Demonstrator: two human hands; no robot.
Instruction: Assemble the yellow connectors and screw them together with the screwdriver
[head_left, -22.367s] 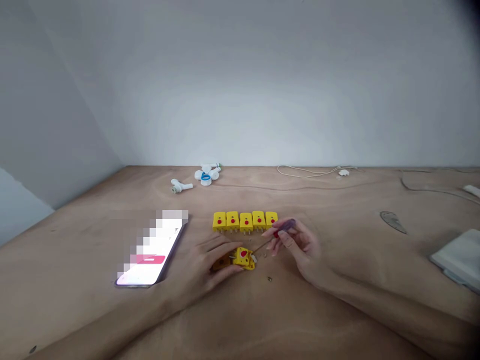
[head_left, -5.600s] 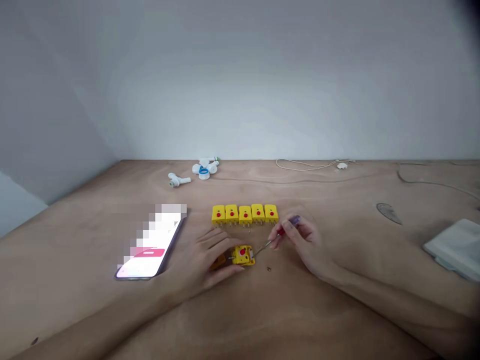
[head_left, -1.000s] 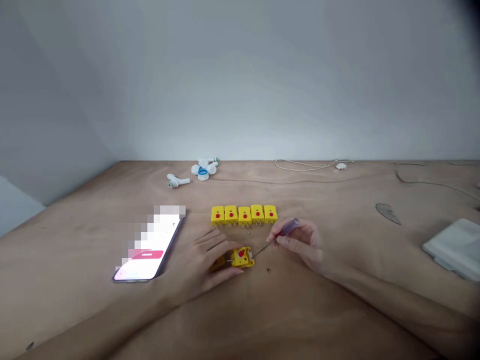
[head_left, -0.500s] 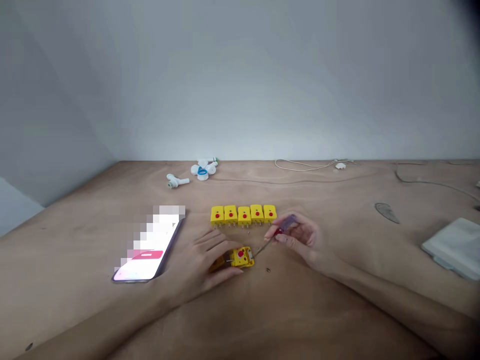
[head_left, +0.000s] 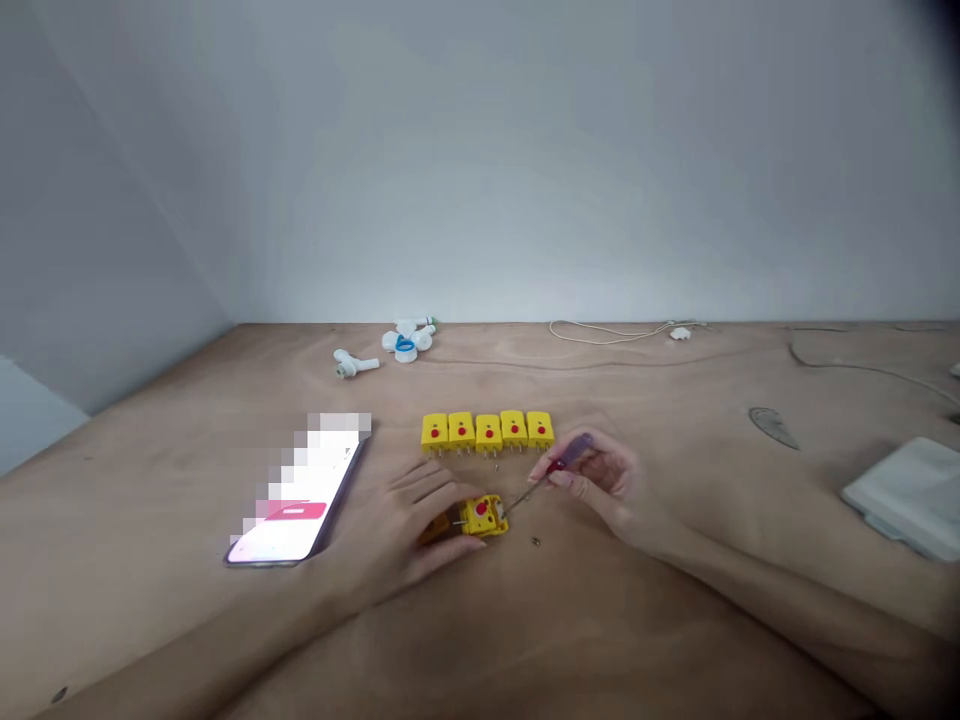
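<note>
Though blurred, screwdriver [head_left: 568, 455] seemingly touching connector [head_left: 484, 516]

My bench [head_left: 112, 560] = bare plywood, backed up to a plain pale-grey wall [head_left: 570, 170]. 2nd wall [head_left: 112, 200] meets it at a corner on the left, angled twd me. Soft, even light, brightest low on the back wall, just above the bench.

A small workshop: a plywood workbench [head_left: 150, 520] with 5 yellow plug connectors [head_left: 487, 432].
</note>
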